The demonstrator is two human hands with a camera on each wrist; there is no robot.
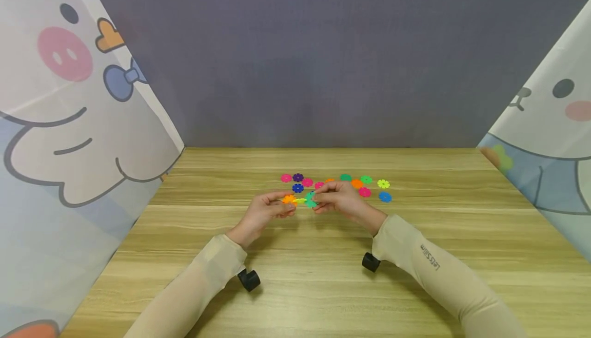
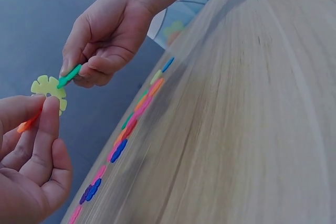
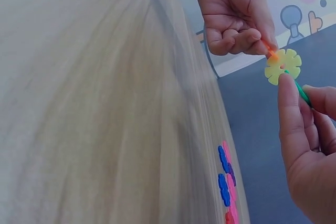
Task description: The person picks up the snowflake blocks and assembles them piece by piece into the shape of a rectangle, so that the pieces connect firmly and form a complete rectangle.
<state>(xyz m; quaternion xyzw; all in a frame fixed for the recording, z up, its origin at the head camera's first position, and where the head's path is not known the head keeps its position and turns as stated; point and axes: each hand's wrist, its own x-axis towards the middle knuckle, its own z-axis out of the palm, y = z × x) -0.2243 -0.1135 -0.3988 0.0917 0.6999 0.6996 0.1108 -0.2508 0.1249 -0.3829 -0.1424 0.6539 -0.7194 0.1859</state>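
My left hand pinches an orange notched disc between thumb and fingers. My right hand pinches a green notched disc, seen edge-on in the left wrist view. Between them stands a yellow notched disc, its flat face showing in both wrist views. The orange disc meets one side of the yellow one, and the green disc meets its opposite side, both at an angle to it. All three are held up above the table. Fingers partly hide the orange and green discs.
On the wooden table beyond the hands lie several loose notched discs, among them a dark blue one, a yellow one and a blue one. A grey panel rises behind the table, with cartoon-printed sheets at both sides.
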